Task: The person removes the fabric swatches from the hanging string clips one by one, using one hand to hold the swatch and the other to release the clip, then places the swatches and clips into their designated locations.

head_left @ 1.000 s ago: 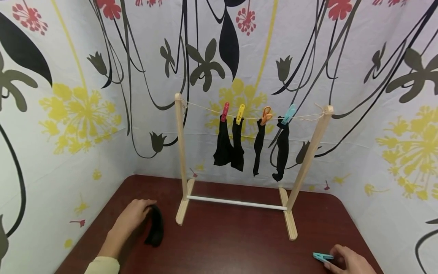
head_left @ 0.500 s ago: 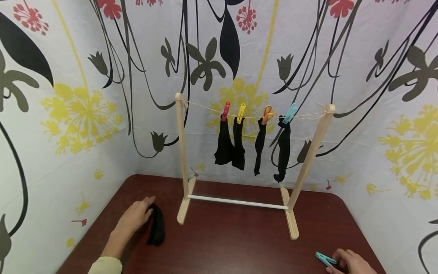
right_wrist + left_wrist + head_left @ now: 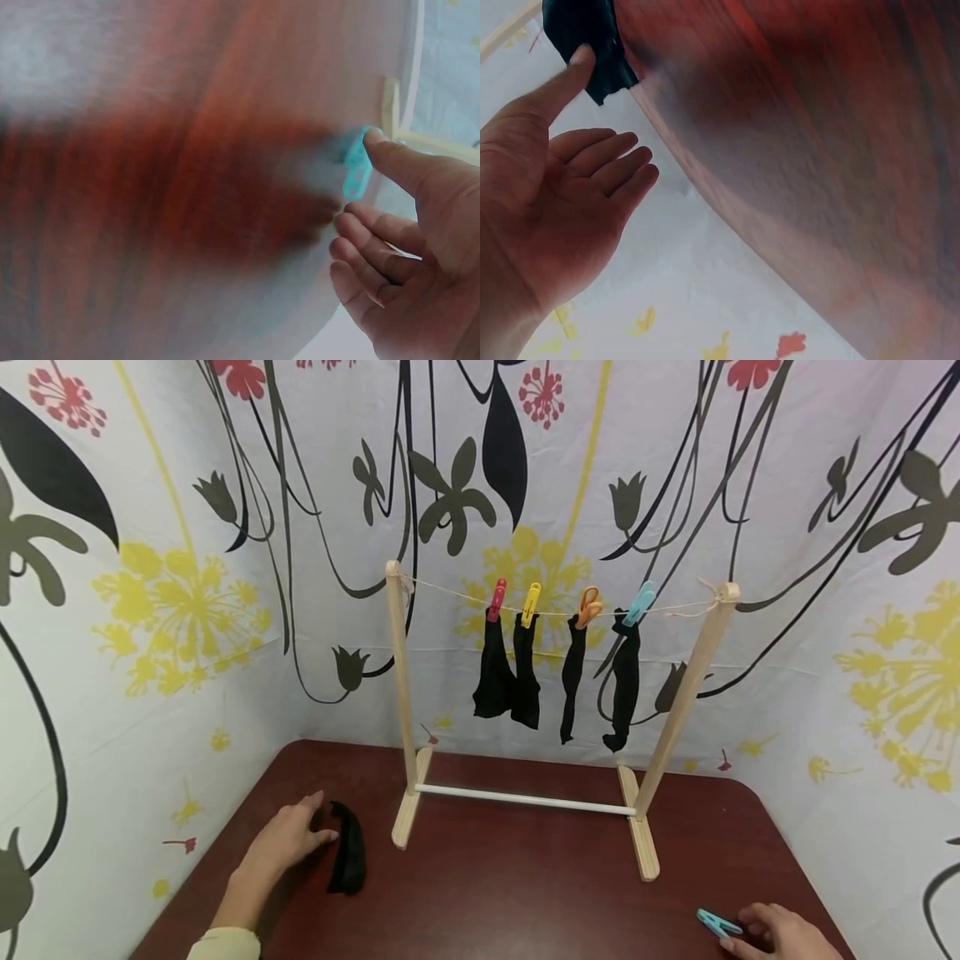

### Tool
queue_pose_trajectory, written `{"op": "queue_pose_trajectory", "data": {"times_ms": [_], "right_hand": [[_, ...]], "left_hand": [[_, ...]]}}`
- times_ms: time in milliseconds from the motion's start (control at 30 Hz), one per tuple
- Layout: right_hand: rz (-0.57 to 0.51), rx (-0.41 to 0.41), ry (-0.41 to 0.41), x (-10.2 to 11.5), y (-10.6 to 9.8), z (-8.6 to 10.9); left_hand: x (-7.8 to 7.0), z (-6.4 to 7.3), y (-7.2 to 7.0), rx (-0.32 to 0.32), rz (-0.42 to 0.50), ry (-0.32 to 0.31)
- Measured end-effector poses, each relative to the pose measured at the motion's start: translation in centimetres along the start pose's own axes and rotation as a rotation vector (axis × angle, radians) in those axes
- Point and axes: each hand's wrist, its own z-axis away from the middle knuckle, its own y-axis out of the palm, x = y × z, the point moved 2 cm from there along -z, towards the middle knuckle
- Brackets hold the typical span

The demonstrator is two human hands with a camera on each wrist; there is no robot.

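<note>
On the left of the table a black sock [image 3: 348, 852] lies lengthwise. Beside it is my left hand [image 3: 281, 839], fingers extended and thumb reaching to the sock's edge; whether they touch is unclear. The left wrist view shows that palm [image 3: 562, 202] holding nothing. Near the front right corner lies a light blue clothespin [image 3: 717, 923]. Just right of it, my right hand [image 3: 787, 933] has its fingers loosely bent, with thumb and fingers apart. In the right wrist view, the thumb tip overlaps the clothespin [image 3: 358, 171]; contact cannot be judged.
A small wooden drying stand [image 3: 525, 798] rises mid-table. From its string hang several black socks [image 3: 625, 685], held by a red [image 3: 497, 599], a yellow [image 3: 530, 604], an orange [image 3: 588, 607] and a light blue clothespin [image 3: 640, 604]. Patterned cloth [image 3: 225, 693] surrounds the table.
My left hand has drawn back slightly from the sock, its thumb and fingers spreading. The loose clothespin has turned slightly beside my right hand.
</note>
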Motion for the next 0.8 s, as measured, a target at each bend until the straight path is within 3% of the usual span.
{"op": "queue_pose_trajectory", "data": {"times_ms": [200, 333, 467, 600, 800], "right_hand": [[0.016, 0.003, 0.096, 0.5, -1.5, 0.4], [0.027, -0.034, 0.086, 0.7, -2.3, 0.2], [0.01, -0.094, 0.082, 0.8, -3.2, 0.2], [-0.035, -0.201, 0.044, 1.2, -3.6, 0.5], [-0.097, -0.464, -0.052, 2.3, -3.7, 1.0]], "left_hand": [[1.1, 0.3, -0.7, 0.031, 0.047, -0.018], [0.9, 0.6, -0.9, 0.026, 0.109, -0.014], [0.3, 0.8, -1.0, -0.017, 0.129, -0.009], [-0.4, 1.1, -1.3, -0.07, 0.15, 0.016], [-2.5, 1.5, -2.0, -0.2, 0.198, 0.11]]}}
